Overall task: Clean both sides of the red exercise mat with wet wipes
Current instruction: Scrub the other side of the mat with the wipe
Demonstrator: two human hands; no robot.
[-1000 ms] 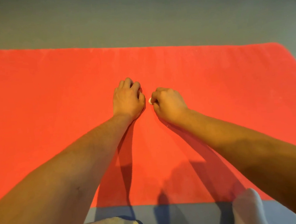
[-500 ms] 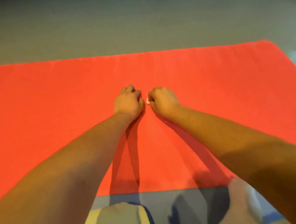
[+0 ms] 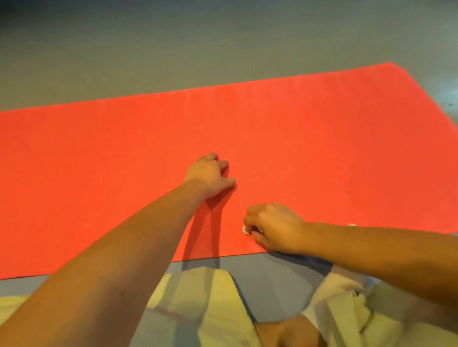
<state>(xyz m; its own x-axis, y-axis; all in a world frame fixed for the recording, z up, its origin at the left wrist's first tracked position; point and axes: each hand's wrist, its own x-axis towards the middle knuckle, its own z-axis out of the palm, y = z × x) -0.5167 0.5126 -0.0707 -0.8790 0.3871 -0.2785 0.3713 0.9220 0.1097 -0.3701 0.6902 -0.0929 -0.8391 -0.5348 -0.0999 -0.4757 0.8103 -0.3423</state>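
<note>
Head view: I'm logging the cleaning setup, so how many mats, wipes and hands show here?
mat: 1
wipe: 1 visible, pinched in the right hand
hands: 2, with the left hand resting on the mat
Total: 4

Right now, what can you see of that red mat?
The red mat lies flat, unrolled, on the grey floor: a long rectangle with a rounded far-right corner, its left end out of view. Its surface looks matte and foam-like, with faint pale streaks and a few specks. The left hand rests on its middle, fingers bent; the right hand, near the front edge, pinches a small white wad there.
</note>
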